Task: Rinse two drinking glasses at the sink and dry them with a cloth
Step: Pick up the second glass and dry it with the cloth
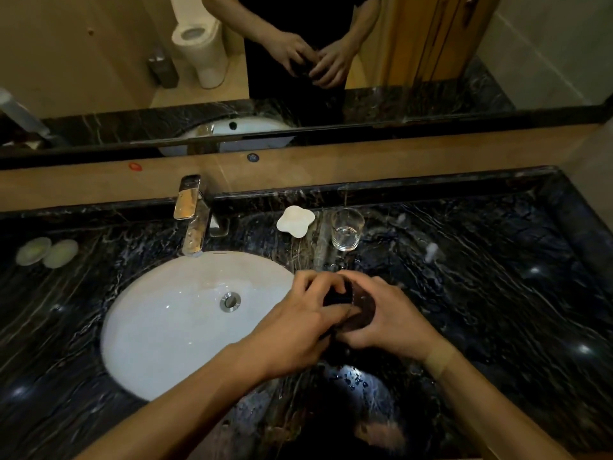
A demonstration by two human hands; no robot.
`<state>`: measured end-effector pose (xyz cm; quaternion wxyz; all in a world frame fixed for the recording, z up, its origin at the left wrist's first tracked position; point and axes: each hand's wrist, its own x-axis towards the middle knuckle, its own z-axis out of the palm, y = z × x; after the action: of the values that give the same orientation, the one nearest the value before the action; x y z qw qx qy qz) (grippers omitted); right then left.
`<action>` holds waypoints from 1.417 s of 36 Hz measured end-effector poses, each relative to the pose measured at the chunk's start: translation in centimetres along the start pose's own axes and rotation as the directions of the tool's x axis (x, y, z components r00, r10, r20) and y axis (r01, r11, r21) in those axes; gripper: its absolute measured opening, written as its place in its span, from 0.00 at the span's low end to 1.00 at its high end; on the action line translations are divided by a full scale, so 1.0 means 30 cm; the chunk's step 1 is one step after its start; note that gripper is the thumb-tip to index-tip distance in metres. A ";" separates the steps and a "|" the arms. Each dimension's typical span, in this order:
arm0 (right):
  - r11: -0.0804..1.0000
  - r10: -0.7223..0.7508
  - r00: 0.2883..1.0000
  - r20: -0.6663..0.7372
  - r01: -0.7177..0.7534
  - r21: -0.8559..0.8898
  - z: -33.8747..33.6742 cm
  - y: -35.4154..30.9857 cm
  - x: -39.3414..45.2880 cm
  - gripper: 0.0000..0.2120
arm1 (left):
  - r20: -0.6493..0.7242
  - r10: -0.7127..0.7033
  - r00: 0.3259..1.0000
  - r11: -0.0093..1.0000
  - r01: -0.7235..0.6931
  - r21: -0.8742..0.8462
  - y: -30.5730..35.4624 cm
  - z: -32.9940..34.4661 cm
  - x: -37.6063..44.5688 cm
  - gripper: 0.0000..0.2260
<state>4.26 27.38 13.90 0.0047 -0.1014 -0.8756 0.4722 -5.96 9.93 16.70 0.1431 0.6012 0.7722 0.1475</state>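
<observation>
Glass [363, 305] held between both hands, just right of the white basin [159, 327], above the dark marble counter [497, 293]. Right hand [394, 318] curls round the glass from the outer side. Left hand [298, 322] has its fingers bent onto a dark cloth [336, 298] pushed against or into the glass mouth; where cloth ends and glass begins is hard to tell in the low light. Second glass [346, 229] stands upright on the counter further back, well apart from the hands, beside a white flower-shaped dish [295, 220]. Chrome tap [192, 215] behind the basin; no water seen running. Two pale round pads [46, 252] lie at the far left of the counter. Mirror [298, 61] above reflects the hands and a toilet [200, 51].
</observation>
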 end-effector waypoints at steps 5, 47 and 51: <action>0.999 0.022 1.000 0.016 -0.022 0.026 0.003 -0.015 -0.012 0.39 | -0.098 -0.043 0.994 0.991 0.030 -0.133 -0.009 0.005 -0.017 0.24; 0.361 0.611 0.728 0.311 -0.606 0.709 0.075 -0.037 0.096 0.14 | -0.005 0.194 0.981 0.961 -0.189 0.201 -0.002 0.026 -0.044 0.20; 0.412 0.508 0.734 0.451 -0.667 0.621 0.034 -0.051 0.110 0.19 | 0.005 0.222 0.975 0.936 -0.215 0.279 -0.023 0.040 -0.040 0.19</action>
<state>0.66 26.31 14.31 -0.2047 -0.3454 -0.5007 0.7669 -5.81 8.66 15.39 0.0299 0.6953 0.7156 0.0603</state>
